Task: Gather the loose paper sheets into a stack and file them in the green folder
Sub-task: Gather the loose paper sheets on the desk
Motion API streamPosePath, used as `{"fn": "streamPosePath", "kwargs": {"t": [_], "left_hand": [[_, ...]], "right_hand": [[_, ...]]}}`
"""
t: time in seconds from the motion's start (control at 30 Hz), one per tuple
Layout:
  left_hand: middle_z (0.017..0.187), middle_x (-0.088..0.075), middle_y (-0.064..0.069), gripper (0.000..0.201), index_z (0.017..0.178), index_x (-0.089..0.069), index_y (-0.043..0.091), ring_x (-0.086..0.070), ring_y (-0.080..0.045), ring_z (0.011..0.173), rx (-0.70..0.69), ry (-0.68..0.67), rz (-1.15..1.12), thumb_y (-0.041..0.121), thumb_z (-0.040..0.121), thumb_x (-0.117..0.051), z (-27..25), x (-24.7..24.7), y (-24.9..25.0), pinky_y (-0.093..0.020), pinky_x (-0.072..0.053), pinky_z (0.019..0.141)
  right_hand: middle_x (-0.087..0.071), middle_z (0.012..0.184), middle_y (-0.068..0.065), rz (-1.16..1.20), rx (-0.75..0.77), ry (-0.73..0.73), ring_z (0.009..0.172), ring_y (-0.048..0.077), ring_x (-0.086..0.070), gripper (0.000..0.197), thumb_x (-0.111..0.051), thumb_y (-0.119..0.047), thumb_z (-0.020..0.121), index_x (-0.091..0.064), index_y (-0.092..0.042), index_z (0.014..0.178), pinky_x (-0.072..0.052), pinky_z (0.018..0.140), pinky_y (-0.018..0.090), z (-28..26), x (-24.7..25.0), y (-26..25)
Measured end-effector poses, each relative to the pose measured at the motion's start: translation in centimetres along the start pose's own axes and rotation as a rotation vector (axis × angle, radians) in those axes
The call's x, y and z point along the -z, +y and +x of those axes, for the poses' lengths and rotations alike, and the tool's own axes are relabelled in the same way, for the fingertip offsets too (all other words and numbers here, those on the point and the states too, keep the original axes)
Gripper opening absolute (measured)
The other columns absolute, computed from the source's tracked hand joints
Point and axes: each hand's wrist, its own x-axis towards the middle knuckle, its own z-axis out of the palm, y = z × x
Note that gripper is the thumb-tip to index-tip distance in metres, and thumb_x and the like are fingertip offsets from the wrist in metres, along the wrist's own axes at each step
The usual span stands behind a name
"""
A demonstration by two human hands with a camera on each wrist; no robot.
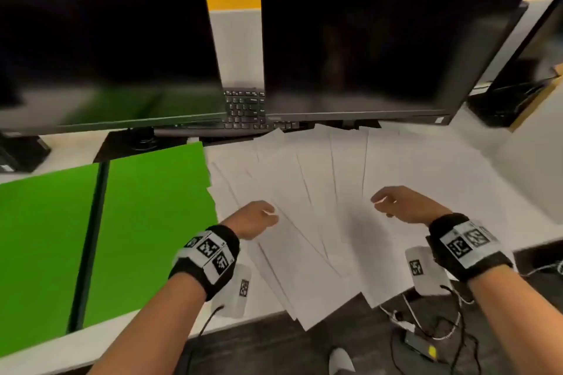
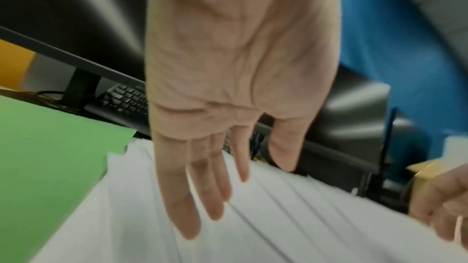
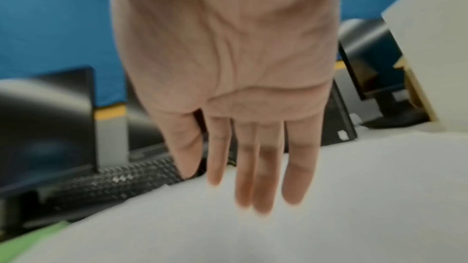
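Several white paper sheets (image 1: 316, 192) lie fanned across the desk, their near corners hanging over the front edge. An open green folder (image 1: 122, 222) lies flat to their left, with a dark spine down its middle. My left hand (image 1: 256, 219) hovers over the left part of the fan; in the left wrist view its fingers (image 2: 202, 197) hang straight above the paper sheets (image 2: 278, 217) and hold nothing. My right hand (image 1: 396, 202) hovers over the right part, its fingers (image 3: 255, 177) straight above the white sheets (image 3: 329, 207), empty.
Two dark monitors (image 1: 380, 39) stand at the back with a black keyboard (image 1: 243, 109) beneath them. A third monitor (image 1: 533, 70) is at the far right. Cables and a small device (image 1: 423, 344) lie on the floor below the desk edge.
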Motion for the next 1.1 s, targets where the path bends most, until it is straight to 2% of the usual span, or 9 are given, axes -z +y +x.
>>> {"fn": "streamPosePath", "kwargs": {"t": [0.13,0.23,0.33,0.47,0.53,0.73,0.93,1.03,1.1], "left_hand": [[0.150,-0.030,-0.012,0.061,0.144,-0.024,0.005,-0.039,-0.026,0.131,0.202,0.036,0.054,0.033,0.095,-0.046,2.4,-1.4,0.8,-0.035,-0.041,0.101],[0.153,-0.019,-0.018,0.068,0.145,-0.020,0.001,-0.024,-0.030,0.140,0.305,0.115,0.093,0.037,0.093,-0.047,4.0,-3.3,1.7,-0.039,-0.035,0.110],[0.152,-0.010,-0.023,0.075,0.145,-0.018,-0.001,-0.022,-0.036,0.139,0.414,0.221,0.129,0.043,0.091,-0.047,5.0,-4.8,2.5,-0.039,-0.032,0.112],[0.146,-0.018,-0.021,0.074,0.141,-0.026,0.001,-0.031,-0.036,0.133,0.517,0.347,0.109,0.049,0.088,-0.049,6.0,-6.0,3.4,-0.036,-0.031,0.108],[0.142,-0.025,-0.020,0.071,0.139,-0.029,0.003,-0.031,-0.036,0.131,0.522,0.401,0.106,0.049,0.088,-0.048,6.6,-6.5,3.8,-0.037,-0.030,0.106],[0.141,-0.026,-0.019,0.063,0.139,-0.030,0.004,-0.032,-0.037,0.128,0.446,0.483,-0.009,0.040,0.090,-0.049,8.2,-8.2,5.0,-0.037,-0.030,0.105],[0.148,-0.033,-0.013,0.077,0.146,-0.014,0.005,-0.039,-0.030,0.133,0.232,0.412,-0.493,0.027,0.088,-0.060,9.6,-9.4,6.6,-0.035,-0.033,0.109],[0.143,-0.040,-0.013,0.083,0.145,-0.013,0.006,-0.044,-0.030,0.129,0.182,0.361,-0.541,0.013,0.083,-0.067,9.8,-10.3,7.3,-0.035,-0.037,0.105],[0.141,-0.043,-0.016,0.077,0.143,-0.019,0.006,-0.047,-0.031,0.126,0.152,0.369,-0.567,0.001,0.081,-0.065,9.8,-10.4,7.3,-0.036,-0.040,0.101]], "right_hand": [[-0.055,0.122,0.014,0.005,-0.143,0.127,0.097,0.024,-0.051,0.033,-0.056,-0.018,0.091,-0.055,-0.005,0.121,-0.038,0.087,0.029,4.2,2.1,4.3],[-0.037,0.145,0.020,-0.115,-0.298,0.142,0.130,0.033,-0.040,0.052,-0.054,-0.024,0.091,-0.040,-0.003,0.137,-0.033,0.107,0.037,6.3,3.7,8.0],[-0.028,0.146,0.022,-0.161,-0.461,0.214,0.134,0.038,-0.031,0.071,-0.054,-0.042,0.089,-0.029,-0.003,0.142,-0.029,0.109,0.041,7.2,5.8,11.0],[-0.037,0.141,0.022,-0.181,-0.497,0.241,0.131,0.039,-0.032,0.076,-0.047,-0.059,0.086,-0.042,-0.003,0.137,-0.030,0.108,0.043,7.9,7.6,13.5],[-0.031,0.142,0.023,-0.108,-0.497,0.272,0.132,0.039,-0.030,0.081,-0.053,-0.060,0.082,-0.038,-0.003,0.138,-0.029,0.109,0.045,8.8,7.8,13.6],[-0.026,0.143,0.021,-0.071,-0.368,0.233,0.133,0.038,-0.029,0.078,-0.063,-0.039,0.083,-0.027,-0.001,0.141,-0.031,0.108,0.042,11.0,6.7,10.3],[-0.024,0.142,0.018,0.099,-0.155,0.133,0.129,0.036,-0.037,0.071,-0.065,-0.023,0.083,-0.029,-0.006,0.141,-0.037,0.106,0.038,12.4,4.7,7.5],[-0.035,0.138,0.019,0.289,0.015,0.096,0.117,0.029,-0.048,0.060,-0.064,-0.011,0.084,-0.037,-0.006,0.138,-0.042,0.091,0.028,12.6,3.4,6.9],[-0.043,0.134,0.020,0.405,0.030,0.177,0.111,0.027,-0.050,0.053,-0.061,-0.006,0.086,-0.043,-0.005,0.135,-0.040,0.086,0.026,12.6,3.3,7.6]]}}
